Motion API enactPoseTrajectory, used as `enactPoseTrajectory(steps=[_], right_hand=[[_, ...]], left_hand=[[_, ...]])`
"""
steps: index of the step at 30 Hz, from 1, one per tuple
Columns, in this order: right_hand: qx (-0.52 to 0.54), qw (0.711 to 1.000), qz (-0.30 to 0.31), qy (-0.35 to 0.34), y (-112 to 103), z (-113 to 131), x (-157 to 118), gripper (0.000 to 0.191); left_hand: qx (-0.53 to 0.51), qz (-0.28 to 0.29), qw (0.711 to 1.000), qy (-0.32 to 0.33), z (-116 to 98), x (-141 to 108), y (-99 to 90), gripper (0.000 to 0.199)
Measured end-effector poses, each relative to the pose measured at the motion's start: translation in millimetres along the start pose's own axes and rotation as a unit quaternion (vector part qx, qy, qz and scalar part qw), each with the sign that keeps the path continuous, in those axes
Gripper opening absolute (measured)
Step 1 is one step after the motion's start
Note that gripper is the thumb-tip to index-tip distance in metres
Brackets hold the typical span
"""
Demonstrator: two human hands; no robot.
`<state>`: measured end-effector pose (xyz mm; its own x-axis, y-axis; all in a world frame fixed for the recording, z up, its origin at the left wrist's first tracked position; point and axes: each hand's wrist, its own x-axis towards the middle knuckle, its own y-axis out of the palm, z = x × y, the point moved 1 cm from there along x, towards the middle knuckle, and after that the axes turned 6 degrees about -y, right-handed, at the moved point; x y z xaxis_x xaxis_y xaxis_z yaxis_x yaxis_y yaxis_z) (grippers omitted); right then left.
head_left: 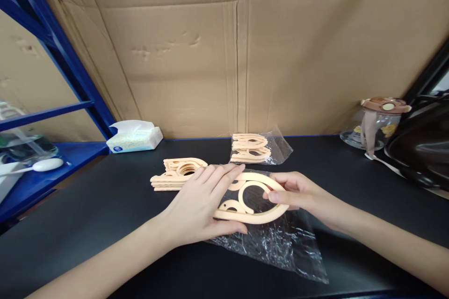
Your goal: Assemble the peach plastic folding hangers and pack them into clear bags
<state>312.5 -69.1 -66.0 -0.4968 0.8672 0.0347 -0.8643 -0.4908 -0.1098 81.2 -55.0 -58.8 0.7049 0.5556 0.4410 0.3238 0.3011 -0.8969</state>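
My right hand [296,190] pinches the rounded end of a cream plastic folding hanger [259,218], with the thumb on top and the fingers behind. Across the hanger's left part lies my left hand [210,203], palm down, fingers stretched out and the thumb apart along the near edge. It hides that end of the hanger. Under the hanger and both hands spreads a clear plastic bag [277,243]. Just beyond my left hand is a stack of similar folded hangers [171,180].
Farther back, more hangers [249,154] sit in another clear bag [279,149]. A tissue pack [135,138] stands at the back left, near a blue metal frame [75,74]. At the right are a cup with a brown lid [384,119] and a glossy black object [424,145]. Cardboard [175,70] walls the black tabletop [105,224].
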Motion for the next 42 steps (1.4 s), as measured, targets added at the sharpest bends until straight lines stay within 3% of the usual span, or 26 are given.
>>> enactPoseTrajectory(steps=[7, 11, 14, 16, 20, 23, 25, 28, 33, 36, 42], right_hand=[[-0.005, 1.0, 0.003, -0.011, -5.1, -3.7, 4.8, 0.03], [-0.156, 0.983, -0.025, -0.089, -6.8, -3.4, 3.2, 0.035], [-0.382, 0.9, -0.059, -0.203, -3.0, -2.3, -2.7, 0.071], [-0.489, 0.836, -0.043, -0.244, 3.1, -2.3, -6.8, 0.082], [-0.559, 0.782, -0.029, -0.276, 12.0, 1.1, -12.1, 0.072], [-0.595, 0.752, -0.049, -0.281, 2.2, 11.6, -14.3, 0.065], [-0.614, 0.75, -0.045, -0.239, -15.9, 20.2, -16.3, 0.064], [-0.619, 0.773, -0.023, -0.138, -52.5, 29.4, -22.6, 0.07], [-0.6, 0.799, 0.024, -0.028, -91.8, 26.9, -37.6, 0.073], [-0.595, 0.803, 0.04, -0.01, -90.2, 20.7, -40.2, 0.077], [-0.582, 0.811, 0.037, -0.037, -64.5, 10.6, -23.7, 0.075]], left_hand=[[0.017, 0.012, 1.0, 0.014, 13.7, -0.8, -3.1, 0.079], [0.006, 0.002, 1.0, 0.018, 14.4, -0.6, -2.4, 0.074], [-0.011, -0.003, 1.0, 0.012, 5.8, -1.3, 1.5, 0.073], [-0.027, -0.007, 1.0, 0.007, -2.1, -2.0, 4.6, 0.073], [-0.059, -0.003, 0.998, -0.02, -11.5, -3.2, 6.1, 0.078], [-0.084, 0.026, 0.995, -0.04, -7.3, -3.0, 1.2, 0.083], [-0.088, 0.058, 0.993, -0.044, -0.1, -2.8, -2.5, 0.069], [-0.083, 0.11, 0.989, -0.048, 12.5, -3.6, -3.8, 0.051], [-0.094, 0.165, 0.981, -0.032, 24.4, -7.4, 5.9, 0.055], [-0.096, 0.186, 0.978, -0.022, 24.8, -8.4, 11.9, 0.055], [-0.095, 0.236, 0.967, -0.029, 22.0, -8.6, 16.1, 0.054]])
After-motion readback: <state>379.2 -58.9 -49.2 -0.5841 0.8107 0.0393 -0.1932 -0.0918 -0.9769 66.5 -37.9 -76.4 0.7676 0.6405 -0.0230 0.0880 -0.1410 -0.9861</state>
